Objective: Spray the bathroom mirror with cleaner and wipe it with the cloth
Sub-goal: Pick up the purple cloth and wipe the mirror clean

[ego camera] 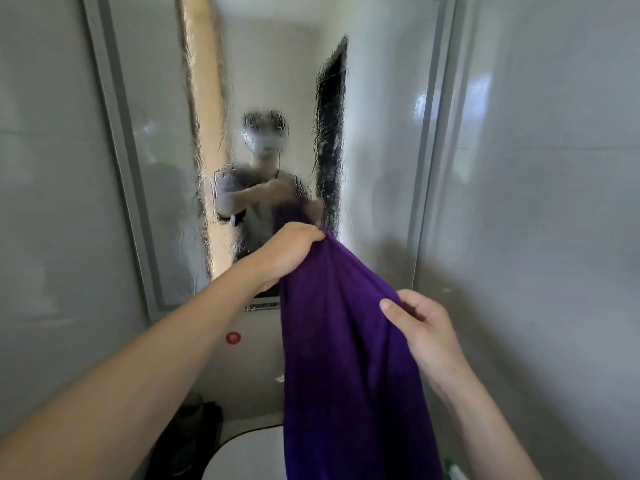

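Note:
The mirror [270, 81] hangs on the wall ahead in a grey frame, its glass wet and streaked with running liquid, so the reflection is rippled. A long purple cloth [346, 341] hangs in front of its lower part. My left hand [287, 254] grips the cloth's top end, close to the glass. My right hand [419, 323] pinches the cloth's right edge lower down, nearer to me. No spray bottle can be made out.
Grey tiled walls [536, 202] close in on both sides. Below are a white basin rim [242, 452], a dark object [194, 427] at its left, a red round sticker [233, 338] on the wall and something green [448, 465] at the bottom right.

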### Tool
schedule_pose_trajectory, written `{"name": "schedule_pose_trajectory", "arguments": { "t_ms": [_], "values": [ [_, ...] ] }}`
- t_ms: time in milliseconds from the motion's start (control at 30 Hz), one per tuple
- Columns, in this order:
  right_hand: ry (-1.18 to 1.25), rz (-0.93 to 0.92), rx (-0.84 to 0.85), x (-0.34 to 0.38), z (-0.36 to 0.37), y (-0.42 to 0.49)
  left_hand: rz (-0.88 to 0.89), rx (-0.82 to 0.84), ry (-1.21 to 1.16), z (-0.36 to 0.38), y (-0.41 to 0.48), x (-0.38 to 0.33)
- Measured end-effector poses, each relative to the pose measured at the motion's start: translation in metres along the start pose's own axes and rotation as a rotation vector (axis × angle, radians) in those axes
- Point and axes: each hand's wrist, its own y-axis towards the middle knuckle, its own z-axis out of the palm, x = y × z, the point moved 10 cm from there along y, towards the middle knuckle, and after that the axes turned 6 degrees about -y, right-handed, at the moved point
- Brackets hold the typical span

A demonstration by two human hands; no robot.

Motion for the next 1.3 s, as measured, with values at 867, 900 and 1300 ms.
{"name": "schedule_pose_trajectory", "arguments": {
  "t_ms": [867, 900, 1300],
  "values": [
    [-0.244, -0.445, -0.045, 0.035, 0.018, 0.062, 0.022, -0.100, -0.617, 0.024, 0.079, -0.027],
    [-0.256, -0.461, 0.014, 0.033, 0.027, 0.057, 0.040, -0.082, -0.634, 0.027, 0.080, -0.031],
    [-0.130, -0.032, 0.330, -0.039, 0.031, 0.148, -0.010, 0.076, -0.694, 0.035, 0.087, -0.049]
  ]
}}
